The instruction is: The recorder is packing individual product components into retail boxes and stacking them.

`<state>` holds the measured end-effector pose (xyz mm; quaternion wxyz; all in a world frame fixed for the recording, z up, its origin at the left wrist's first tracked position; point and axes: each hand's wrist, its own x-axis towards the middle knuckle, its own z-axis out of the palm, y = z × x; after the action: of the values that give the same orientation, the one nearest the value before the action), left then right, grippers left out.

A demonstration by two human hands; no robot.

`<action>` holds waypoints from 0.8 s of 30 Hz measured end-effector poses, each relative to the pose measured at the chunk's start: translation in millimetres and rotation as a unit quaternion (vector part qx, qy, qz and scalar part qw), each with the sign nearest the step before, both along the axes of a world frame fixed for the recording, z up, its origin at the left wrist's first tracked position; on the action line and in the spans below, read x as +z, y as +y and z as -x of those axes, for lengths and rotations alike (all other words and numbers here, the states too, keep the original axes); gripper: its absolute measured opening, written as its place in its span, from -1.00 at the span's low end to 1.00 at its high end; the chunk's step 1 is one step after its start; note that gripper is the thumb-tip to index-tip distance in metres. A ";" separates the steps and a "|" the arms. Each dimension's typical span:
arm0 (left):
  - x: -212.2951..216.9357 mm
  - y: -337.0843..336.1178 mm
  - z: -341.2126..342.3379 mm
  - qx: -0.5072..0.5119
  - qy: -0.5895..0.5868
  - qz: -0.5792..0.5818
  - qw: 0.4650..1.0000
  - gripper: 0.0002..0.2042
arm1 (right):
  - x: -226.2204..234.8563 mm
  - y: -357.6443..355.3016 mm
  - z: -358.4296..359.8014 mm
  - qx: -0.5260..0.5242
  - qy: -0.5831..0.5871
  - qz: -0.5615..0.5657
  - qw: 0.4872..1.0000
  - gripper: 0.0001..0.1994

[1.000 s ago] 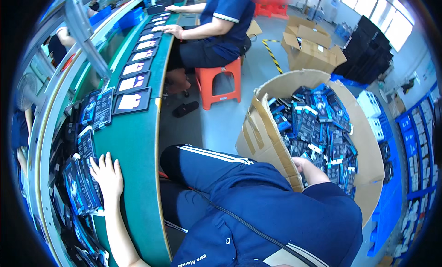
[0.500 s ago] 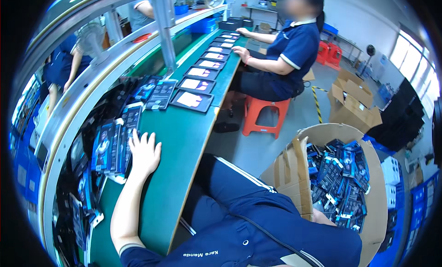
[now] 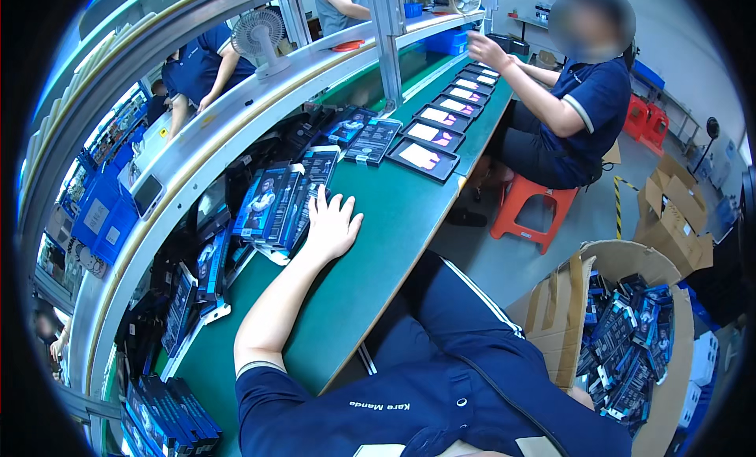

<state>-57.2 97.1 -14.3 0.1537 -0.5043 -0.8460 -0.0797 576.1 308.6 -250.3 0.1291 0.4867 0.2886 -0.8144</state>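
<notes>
My left hand point(image 3: 332, 227) rests at the edge of a pile of flat blue-and-black printed boxes point(image 3: 269, 205) on the green bench. Its fingers are spread, with the fingertips against the nearest box and nothing gripped. Low at the right, only a sliver of my right hand point(image 3: 581, 397) shows between my shirt and the large cardboard carton point(image 3: 561, 327); its fingers are hidden. Inside that carton lie many similar blue-and-black boxes point(image 3: 626, 343) in a jumble.
A row of black trays point(image 3: 424, 159) with white and pink inserts runs along the green bench point(image 3: 315, 331). A co-worker point(image 3: 587, 103) sits beside it on an orange stool point(image 3: 532, 213). More boxes point(image 3: 169, 414) stand at the lower left, below the metal shelf frame.
The view has swung left, so everything sits further right in the picture. The seated co-worker has raised their hands off the trays. My left hand stays by the boxes.
</notes>
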 end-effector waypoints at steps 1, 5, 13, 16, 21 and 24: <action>0.0 0.0 -0.3 0.000 0.002 -0.001 1.000 -0.48 | 1.4 -0.4 -1.8 -0.004 0.000 -0.008 1.000 -0.46; 5.3 3.0 -0.4 0.005 -0.006 0.018 1.000 -0.47 | 9.8 -0.1 -10.2 -0.021 -0.003 -0.039 0.999 -0.45; 4.9 1.7 -0.8 0.010 -0.016 0.039 0.999 -0.47 | 3.9 -39.2 -27.4 -0.054 -0.018 -0.067 0.996 -0.44; 2.1 1.6 0.6 0.005 0.001 0.026 1.000 -0.48 | 5.2 -41.1 -29.8 -0.059 -0.022 -0.083 0.995 -0.44; 2.2 2.7 -0.8 0.008 0.005 0.027 1.000 -0.49 | 6.6 -38.9 -28.8 -0.062 -0.026 -0.111 0.992 -0.43; 1.2 2.3 0.5 0.004 0.004 0.024 1.000 -0.48 | 4.7 -49.6 -27.7 -0.064 -0.026 -0.122 0.990 -0.43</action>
<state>-57.7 99.4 -13.1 0.1457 -0.5045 -0.8492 -0.0569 603.8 259.1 -245.6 0.0237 0.5373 0.3505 -0.7667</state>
